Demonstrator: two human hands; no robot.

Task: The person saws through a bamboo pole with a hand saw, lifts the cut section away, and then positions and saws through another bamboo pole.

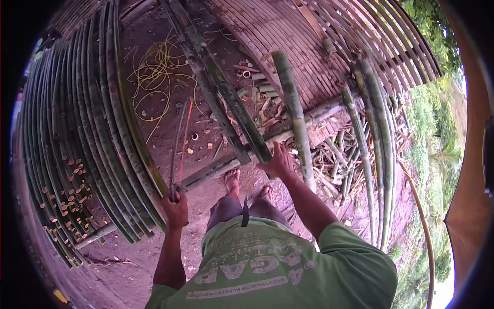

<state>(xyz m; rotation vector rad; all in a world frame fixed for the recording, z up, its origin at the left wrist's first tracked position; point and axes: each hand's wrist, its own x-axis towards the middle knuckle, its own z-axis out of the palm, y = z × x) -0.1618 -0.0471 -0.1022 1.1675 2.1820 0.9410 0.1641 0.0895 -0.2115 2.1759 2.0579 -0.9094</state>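
My left hand (175, 210) is closed round the handle end of a long, thin bow saw (187, 131) with a dark frame and an orange-red strip. The saw points away from me, beside the stacked bamboo poles (110, 113) on the left. At the near end of a dark green bamboo pole (231, 103), my right hand (279, 162) is wrapped against its side; part of the grip is hidden. A second pole (206, 85) lies alongside it. Both rest across a bamboo crosspiece (213, 172) in front of my feet.
Yellow rope (162, 69) lies tangled on the dirt ground. A slatted bamboo platform (288, 46) stands at the far right. Upright poles (296, 113) and a heap of bamboo offcuts (339, 154) are to my right. Cut pole ends (67, 193) stick out at left.
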